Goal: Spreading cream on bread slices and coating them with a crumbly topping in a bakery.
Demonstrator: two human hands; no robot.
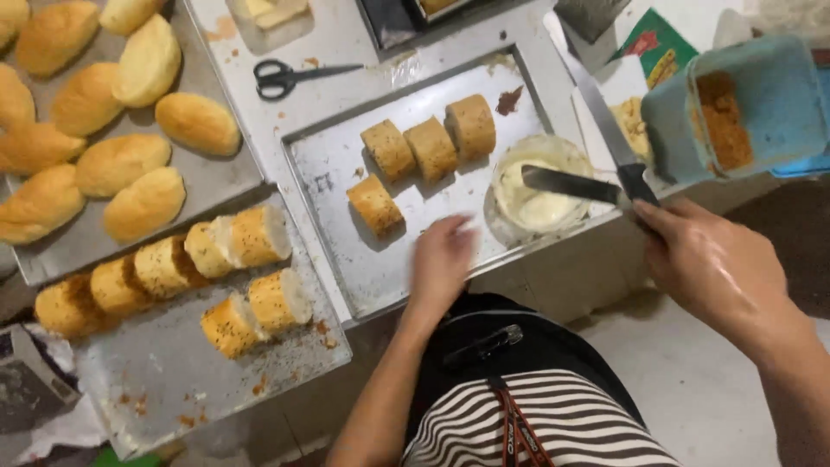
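Observation:
My left hand (442, 261) hovers blurred over the near part of a metal tray (333, 164), holding nothing, close to one coated bread piece (375, 205). Three more coated pieces (430, 138) lie in a row further back on that tray. My right hand (702, 259) grips the black handle of a spreading knife (571, 184), whose blade rests over a clear bowl of pale cream (538, 190) at the tray's right end.
A nearer tray (164, 380) holds several cut, seasoned bread pieces (164, 277). Whole buns (95, 130) fill a tray at the far left. Black scissors (298, 75) lie behind. A blue tub of brown crumbs (735, 108) and a long knife (605, 125) are at right.

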